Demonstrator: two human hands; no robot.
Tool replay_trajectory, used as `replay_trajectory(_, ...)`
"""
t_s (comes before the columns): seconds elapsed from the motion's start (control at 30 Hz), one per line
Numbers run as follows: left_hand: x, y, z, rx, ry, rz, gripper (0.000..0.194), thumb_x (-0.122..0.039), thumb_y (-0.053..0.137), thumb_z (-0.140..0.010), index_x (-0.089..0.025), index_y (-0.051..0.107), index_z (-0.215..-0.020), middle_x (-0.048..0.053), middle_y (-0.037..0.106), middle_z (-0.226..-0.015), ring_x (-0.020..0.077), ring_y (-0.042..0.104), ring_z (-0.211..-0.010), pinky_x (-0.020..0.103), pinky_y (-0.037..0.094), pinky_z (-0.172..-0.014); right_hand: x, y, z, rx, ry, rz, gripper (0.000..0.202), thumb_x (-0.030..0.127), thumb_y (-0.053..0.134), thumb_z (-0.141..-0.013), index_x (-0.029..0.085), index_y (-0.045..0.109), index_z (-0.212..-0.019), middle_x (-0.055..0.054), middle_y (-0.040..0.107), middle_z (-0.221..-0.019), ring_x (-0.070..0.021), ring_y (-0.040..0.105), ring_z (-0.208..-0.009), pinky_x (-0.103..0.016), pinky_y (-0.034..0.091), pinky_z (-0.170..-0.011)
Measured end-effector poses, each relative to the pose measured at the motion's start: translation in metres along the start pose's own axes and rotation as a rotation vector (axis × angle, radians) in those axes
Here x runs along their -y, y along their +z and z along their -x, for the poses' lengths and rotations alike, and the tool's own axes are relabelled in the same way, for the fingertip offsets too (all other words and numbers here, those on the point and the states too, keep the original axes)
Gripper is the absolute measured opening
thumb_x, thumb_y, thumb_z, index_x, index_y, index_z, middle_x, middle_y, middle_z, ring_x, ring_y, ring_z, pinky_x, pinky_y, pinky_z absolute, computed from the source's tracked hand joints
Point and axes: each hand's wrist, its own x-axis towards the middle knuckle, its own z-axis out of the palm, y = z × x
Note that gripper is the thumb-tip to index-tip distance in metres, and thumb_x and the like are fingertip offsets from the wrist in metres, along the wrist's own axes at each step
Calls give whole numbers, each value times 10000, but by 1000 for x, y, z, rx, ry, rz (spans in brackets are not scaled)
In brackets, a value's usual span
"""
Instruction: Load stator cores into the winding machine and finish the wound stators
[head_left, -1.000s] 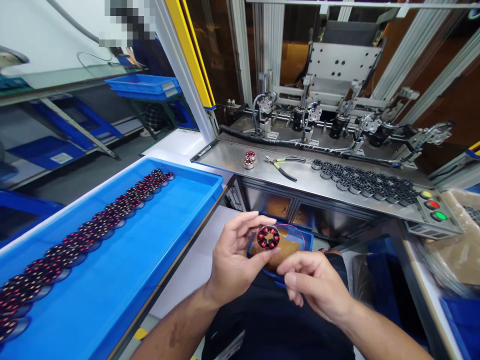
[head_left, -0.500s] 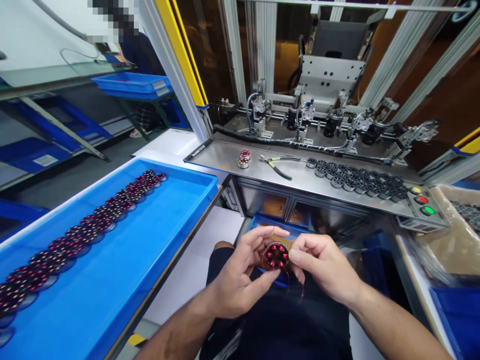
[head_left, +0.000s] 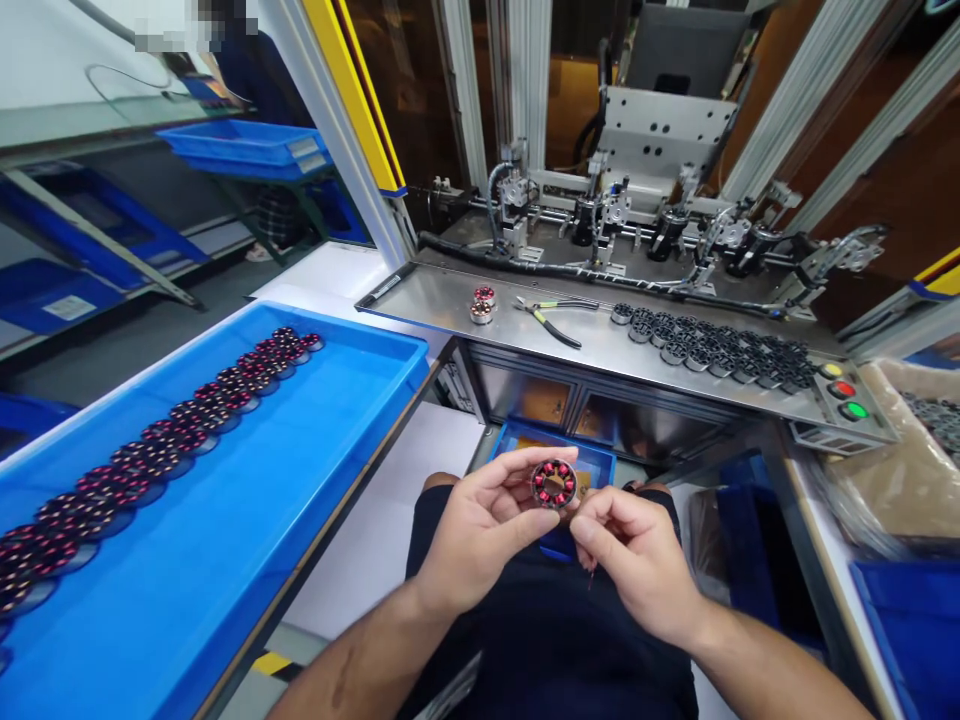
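Note:
A round motor stator with red windings (head_left: 553,484) is held above my lap, its open face toward me. Fingers and thumb of my left hand (head_left: 491,525) grip its left and lower edge. Just right of it, my right hand (head_left: 634,560) is closed in a pinch on thin reddish wires that hang below the fingertips. Two wound stators (head_left: 481,312) sit on the metal ledge (head_left: 442,300), beside pliers with green and black handles (head_left: 553,326).
A blue tray (head_left: 247,520) at left holds rows of wound stators (head_left: 176,445). Many black cores (head_left: 712,348) stand on the ledge near coloured buttons (head_left: 844,388). Machine fixtures (head_left: 615,215) are behind. A box (head_left: 900,480) stands at right; a person (head_left: 262,90) is at upper left.
The stator has turned to face me more and moved up slightly. My right hand has shifted a little lower, from the stator's right edge to the wires. The view has shifted slightly.

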Motion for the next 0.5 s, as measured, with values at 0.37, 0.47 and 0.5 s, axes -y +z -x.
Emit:
replay_trajectory(0.37,7,-1,10,-106,550,-732,636,-48,825,-684,-233,651,-1268,76,749,-1138,203,727,-1014,287,615,-906,-11,2,0,-95,-328,57,262,363,752,-837,231,544,-925,-13,533,-880,-174,530,-828,-320,448,-761)
replay_trajectory(0.47,6,1,11,-99,542,-712,577,-44,809,-690,-221,669,-1221,85,752,-1131,218,728,-1023,301,625,-887,-10,8,-1,-123,-314,13,144,286,621,-942,219,531,-852,-14,529,-837,-157,532,-785,-310,454,-739)
replay_trajectory(0.5,4,2,10,-111,509,-659,534,-46,806,-691,-217,687,-1183,87,755,-1118,222,730,-1024,304,627,-887,-10,11,-1,-152,-305,-6,151,277,585,-965,215,530,-838,-11,528,-820,-149,529,-762,-300,455,-725)
